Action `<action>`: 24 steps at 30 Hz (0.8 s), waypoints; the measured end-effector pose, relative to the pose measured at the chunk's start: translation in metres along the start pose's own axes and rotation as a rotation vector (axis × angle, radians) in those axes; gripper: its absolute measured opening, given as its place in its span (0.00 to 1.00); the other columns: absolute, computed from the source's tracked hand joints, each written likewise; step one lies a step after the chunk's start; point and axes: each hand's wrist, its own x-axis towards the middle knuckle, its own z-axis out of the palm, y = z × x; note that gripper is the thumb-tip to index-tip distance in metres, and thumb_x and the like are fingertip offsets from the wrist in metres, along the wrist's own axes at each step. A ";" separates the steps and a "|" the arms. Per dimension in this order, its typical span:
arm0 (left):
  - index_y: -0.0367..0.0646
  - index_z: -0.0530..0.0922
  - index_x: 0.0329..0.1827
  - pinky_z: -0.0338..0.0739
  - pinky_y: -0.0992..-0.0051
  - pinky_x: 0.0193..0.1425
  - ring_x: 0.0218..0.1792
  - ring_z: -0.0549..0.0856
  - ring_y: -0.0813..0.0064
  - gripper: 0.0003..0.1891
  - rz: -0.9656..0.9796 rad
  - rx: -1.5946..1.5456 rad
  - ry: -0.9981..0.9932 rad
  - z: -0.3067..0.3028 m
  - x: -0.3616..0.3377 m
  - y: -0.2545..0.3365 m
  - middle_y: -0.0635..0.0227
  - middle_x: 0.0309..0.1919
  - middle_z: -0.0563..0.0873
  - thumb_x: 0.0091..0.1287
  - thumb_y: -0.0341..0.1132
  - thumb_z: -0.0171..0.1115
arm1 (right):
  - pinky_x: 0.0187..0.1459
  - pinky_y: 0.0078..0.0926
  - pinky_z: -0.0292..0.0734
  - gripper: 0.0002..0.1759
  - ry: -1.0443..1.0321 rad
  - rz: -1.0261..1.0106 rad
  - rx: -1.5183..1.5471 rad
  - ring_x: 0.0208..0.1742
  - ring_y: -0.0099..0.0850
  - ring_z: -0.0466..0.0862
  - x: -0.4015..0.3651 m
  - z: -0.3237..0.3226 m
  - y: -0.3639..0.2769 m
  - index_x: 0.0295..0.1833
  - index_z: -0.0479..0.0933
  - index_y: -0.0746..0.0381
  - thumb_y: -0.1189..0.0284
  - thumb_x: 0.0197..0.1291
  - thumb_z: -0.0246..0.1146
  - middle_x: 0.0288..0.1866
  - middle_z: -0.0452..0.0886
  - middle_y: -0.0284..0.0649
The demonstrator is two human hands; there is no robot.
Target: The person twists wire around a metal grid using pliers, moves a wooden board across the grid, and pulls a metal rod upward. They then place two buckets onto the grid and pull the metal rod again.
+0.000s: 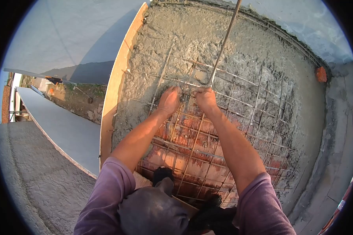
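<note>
Rod [223, 43] orientation: the thin steel rod has its hooked lower end just above the knuckles of the right hand [206, 100]. From there it points toward 1 o'clock and leaves the view at the top edge, so its long axis runs 7 to 1 o'clock. The hook curls toward 9 o'clock over the mesh [239, 113]. The right hand is the nearer of the two, with the rod lying at 12 o'clock from its grip. From the left hand [169, 100] the hook lies at about 2 o'clock. Both hands are clenched, knuckles up, side by side and close to each other but apart. Each grip appears closed on a bar of the mesh. Whether the right grip also touches the hook cannot be told. The mesh bars cross at right angles over reddish blocks near the person and sink into wet concrete [192, 43] toward 12 o'clock. A wooden edge board [117, 86] borders the pour at 9 o'clock.
</note>
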 end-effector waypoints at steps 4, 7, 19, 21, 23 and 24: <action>0.37 0.78 0.45 0.79 0.54 0.49 0.44 0.85 0.46 0.06 -0.006 -0.076 0.051 0.023 0.015 -0.025 0.48 0.40 0.85 0.67 0.26 0.62 | 0.46 0.33 0.80 0.11 -0.099 -0.072 0.191 0.41 0.44 0.88 -0.019 0.017 0.004 0.47 0.90 0.57 0.67 0.67 0.64 0.43 0.90 0.51; 0.38 0.82 0.42 0.82 0.61 0.44 0.37 0.88 0.55 0.04 -0.024 -0.162 0.057 0.014 0.018 -0.007 0.53 0.34 0.88 0.66 0.27 0.65 | 0.44 0.40 0.81 0.12 -0.085 -0.302 -0.119 0.39 0.47 0.88 -0.038 0.029 0.016 0.51 0.87 0.59 0.69 0.67 0.62 0.39 0.88 0.53; 0.39 0.81 0.62 0.84 0.67 0.56 0.49 0.91 0.68 0.21 -0.089 -0.369 -0.197 -0.003 0.019 -0.001 0.58 0.44 0.93 0.66 0.18 0.59 | 0.50 0.50 0.83 0.12 -0.058 -0.339 -0.455 0.46 0.54 0.88 -0.042 0.025 -0.016 0.48 0.84 0.60 0.73 0.62 0.58 0.41 0.88 0.56; 0.42 0.79 0.66 0.84 0.61 0.58 0.51 0.90 0.61 0.27 -0.109 -0.333 -0.237 0.000 0.024 -0.009 0.59 0.49 0.92 0.62 0.16 0.60 | 0.46 0.54 0.80 0.10 0.022 -0.384 -0.444 0.44 0.59 0.87 -0.029 0.012 -0.013 0.48 0.82 0.63 0.69 0.68 0.60 0.39 0.87 0.58; 0.41 0.79 0.61 0.84 0.61 0.54 0.49 0.91 0.60 0.24 -0.116 -0.350 -0.177 0.014 0.025 -0.014 0.59 0.45 0.92 0.61 0.17 0.63 | 0.46 0.54 0.80 0.10 0.071 -0.328 -0.533 0.44 0.59 0.87 -0.028 -0.002 -0.023 0.50 0.81 0.62 0.70 0.69 0.58 0.39 0.87 0.58; 0.41 0.79 0.58 0.84 0.61 0.52 0.48 0.91 0.59 0.22 -0.116 -0.298 -0.142 0.011 0.025 -0.006 0.59 0.44 0.92 0.61 0.17 0.64 | 0.47 0.54 0.82 0.11 0.056 -0.306 -0.606 0.44 0.57 0.88 -0.028 -0.006 -0.031 0.51 0.81 0.62 0.70 0.68 0.58 0.40 0.88 0.57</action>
